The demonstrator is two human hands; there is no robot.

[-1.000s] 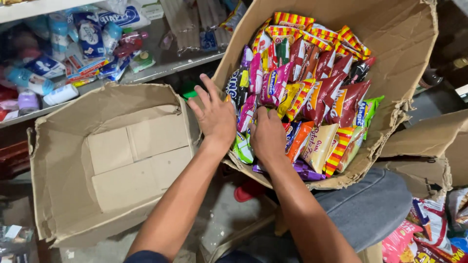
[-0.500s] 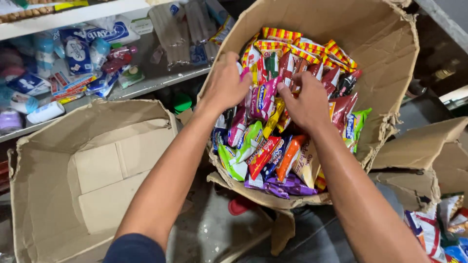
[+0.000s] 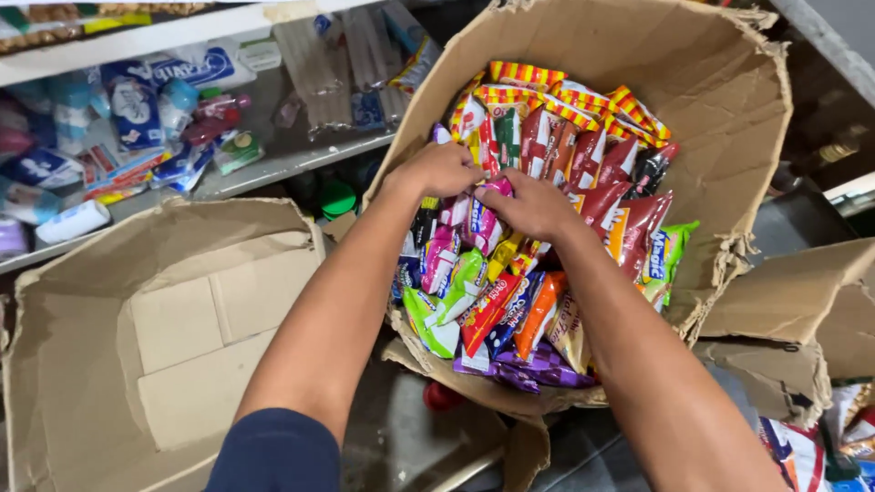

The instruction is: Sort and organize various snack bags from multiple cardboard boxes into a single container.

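**Shelves and torn cartons in a cramped stockroom**

A white shelf [image 3: 182, 36] runs along the top from 9 to 12 o'clock, with a grey shelf [image 3: 273, 169] below it holding packaged goods [image 3: 137, 118] and a green lid [image 3: 335, 198] underneath. An open carton [image 3: 173, 337] fills 8 o'clock. Torn cardboard [image 3: 802, 310] lies at 4 o'clock. The floor [image 3: 410, 446] at 6 o'clock is dark grey. Light is even and dim.

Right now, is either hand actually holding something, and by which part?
Both hands, left and right, close on pink snack packets by their top edges, inside the torn cardboard box.
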